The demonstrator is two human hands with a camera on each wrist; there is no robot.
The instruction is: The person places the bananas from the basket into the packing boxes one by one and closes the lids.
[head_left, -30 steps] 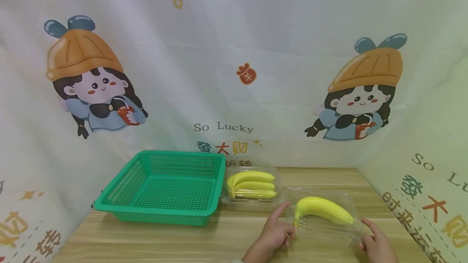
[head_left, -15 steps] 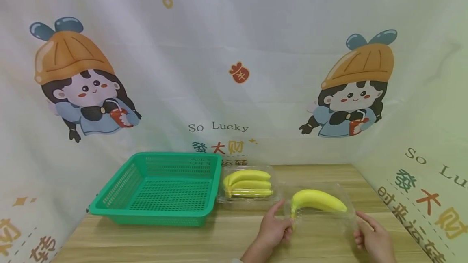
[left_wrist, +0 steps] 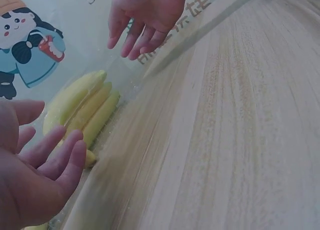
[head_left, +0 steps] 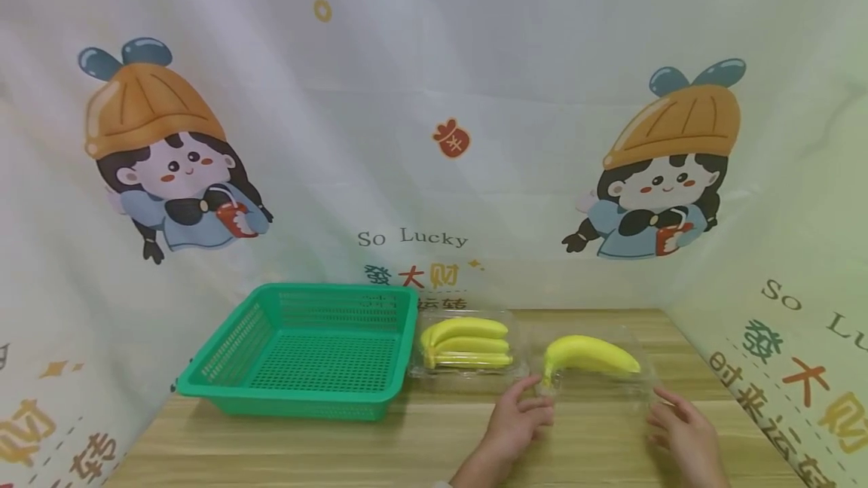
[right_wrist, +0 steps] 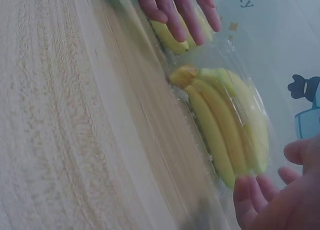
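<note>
A clear plastic box [head_left: 597,386] with a bunch of yellow bananas [head_left: 590,352] inside lies on the right of the table. My left hand [head_left: 515,420] is at the box's near left corner, fingers loose and spread. On the opposite side, my right hand [head_left: 685,431] is just off the near right corner, its fingers relaxed too. Both wrist views show nothing between the fingers of either hand. Left of this box lies a second clear box with another banana bunch [head_left: 468,345]. Through the lid, the right wrist view shows the nearer bananas [right_wrist: 225,125] joined at one stem.
A green plastic basket [head_left: 298,407] with perforated walls stands on the left, with nothing in it. All of this is on a wood-grain table [head_left: 325,450]. A printed cloth [head_left: 529,44] hangs behind the table and along its sides.
The right banana box has slid away from me, up alongside the second box. Both hands followed it, then their fingers loosened from its sides. The basket and second box stayed put.
</note>
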